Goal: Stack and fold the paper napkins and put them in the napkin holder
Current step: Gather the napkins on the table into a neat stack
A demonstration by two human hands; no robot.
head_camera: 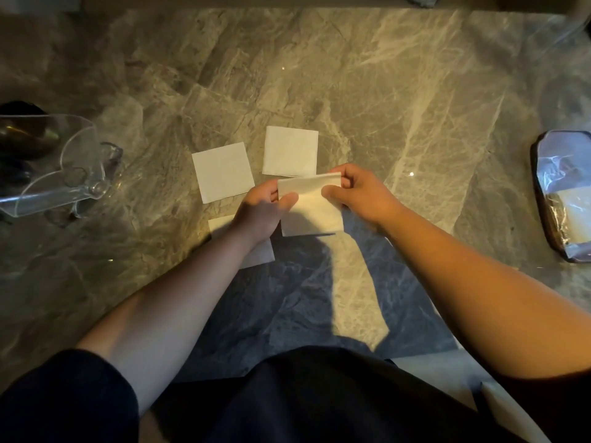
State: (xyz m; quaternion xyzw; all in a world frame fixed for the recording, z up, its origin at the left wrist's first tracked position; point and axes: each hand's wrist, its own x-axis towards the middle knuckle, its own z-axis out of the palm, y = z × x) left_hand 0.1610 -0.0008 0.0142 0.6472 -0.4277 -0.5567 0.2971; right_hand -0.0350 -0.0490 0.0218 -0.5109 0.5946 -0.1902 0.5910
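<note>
I hold one white paper napkin (311,209) above the marble counter (399,100), pinched at its top corners. My left hand (262,207) grips its left corner and my right hand (359,195) grips its right corner. Two more square napkins lie flat beyond my hands: one at the left (222,172) and one further back (290,150). Another napkin (260,254) lies under my left wrist, mostly hidden. The clear acrylic napkin holder (64,167) stands at the far left, with nothing visible in it.
A plastic-wrapped pack (564,196) lies on a dark tray at the right edge. Dark round objects (22,132) sit behind the holder at the left. The counter's front edge runs close to my body.
</note>
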